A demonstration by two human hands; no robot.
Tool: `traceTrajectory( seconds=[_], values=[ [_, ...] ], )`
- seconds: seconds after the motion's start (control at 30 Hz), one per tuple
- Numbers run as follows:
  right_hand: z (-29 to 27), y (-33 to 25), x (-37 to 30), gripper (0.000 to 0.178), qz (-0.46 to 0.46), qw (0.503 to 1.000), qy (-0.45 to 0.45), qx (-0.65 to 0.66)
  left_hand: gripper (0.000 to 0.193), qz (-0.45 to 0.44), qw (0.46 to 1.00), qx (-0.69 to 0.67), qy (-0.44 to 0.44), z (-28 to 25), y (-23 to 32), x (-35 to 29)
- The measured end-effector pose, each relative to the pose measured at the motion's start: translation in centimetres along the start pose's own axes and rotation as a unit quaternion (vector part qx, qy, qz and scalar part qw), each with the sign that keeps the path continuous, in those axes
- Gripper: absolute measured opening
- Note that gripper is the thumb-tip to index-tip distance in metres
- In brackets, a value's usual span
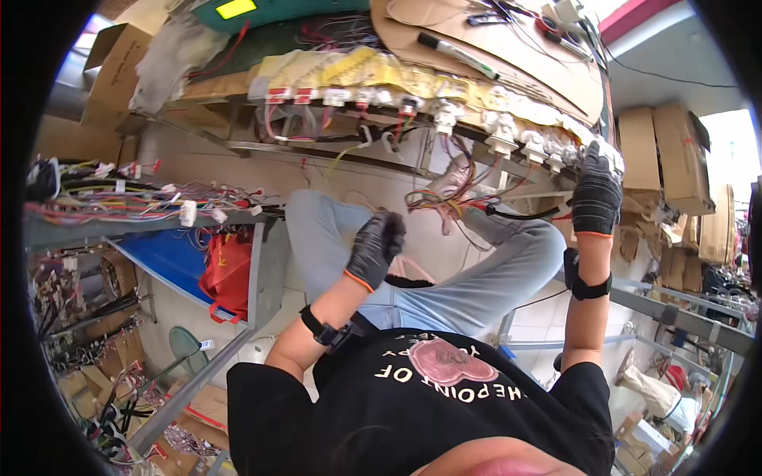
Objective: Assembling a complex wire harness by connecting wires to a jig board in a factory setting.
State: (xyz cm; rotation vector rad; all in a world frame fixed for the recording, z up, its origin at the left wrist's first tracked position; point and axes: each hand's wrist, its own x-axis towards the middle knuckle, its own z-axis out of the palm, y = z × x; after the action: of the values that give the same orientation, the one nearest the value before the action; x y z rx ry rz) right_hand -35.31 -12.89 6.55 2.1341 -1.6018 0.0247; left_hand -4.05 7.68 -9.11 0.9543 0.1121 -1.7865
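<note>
My left hand (377, 250), in a dark grey striped glove with an orange cuff, is raised over my lap. Its fingers are curled in, and anything between them is hidden. My right hand (597, 194), gloved alike, reaches to the right end of the bench edge. Its fingertips are on a white connector (609, 155) there, partly covering it. More white plug connectors (502, 133) line the edge toward the left, some with coloured wires hanging down. Between my hands hangs a loose bundle of coloured wires (448, 198), with a black cable (528, 214) running toward the right hand.
Yellow tape (349, 67) covers the bench edge. On a cardboard sheet (508, 40) lie a marker (456, 55) and red-handled pliers (559, 33). Wire harnesses (151, 198) fill a rack at left, above a red bag (226, 274). Cardboard boxes (675, 159) stand at right. A person (667, 389) is at lower right.
</note>
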Motion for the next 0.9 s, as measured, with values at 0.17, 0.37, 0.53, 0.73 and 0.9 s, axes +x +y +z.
traceTrajectory(
  seconds=[0.17, 0.37, 0.53, 0.73, 0.9],
  values=[
    [-2.7, -2.0, 0.5, 0.045, 0.078, 0.991, -0.103, 0.030, 0.037, 0.090, 0.975, -0.203, 0.013, -4.0, 4.8, 5.2],
    [-3.8, -2.6, 0.4, 0.047, 0.090, 0.989, -0.108, 0.037, 0.026, 0.264, 0.903, -0.326, -0.093, -7.3, 9.2, 9.7],
    [-1.2, -0.9, 0.1, 0.046, 0.056, 0.998, -0.030, 0.018, 0.016, 0.589, 0.733, 0.242, 0.238, -2.4, 9.1, 6.4],
    [-1.1, -1.3, -0.4, 0.045, 0.057, 0.998, -0.027, 0.018, 0.011, 0.670, 0.429, 0.571, 0.204, 5.2, 9.4, 3.6],
    [-1.3, -1.3, -0.3, 0.046, 0.060, 0.997, -0.030, 0.021, 0.008, 0.723, 0.417, 0.512, 0.202, 7.8, 9.8, 3.5]
  ],
)
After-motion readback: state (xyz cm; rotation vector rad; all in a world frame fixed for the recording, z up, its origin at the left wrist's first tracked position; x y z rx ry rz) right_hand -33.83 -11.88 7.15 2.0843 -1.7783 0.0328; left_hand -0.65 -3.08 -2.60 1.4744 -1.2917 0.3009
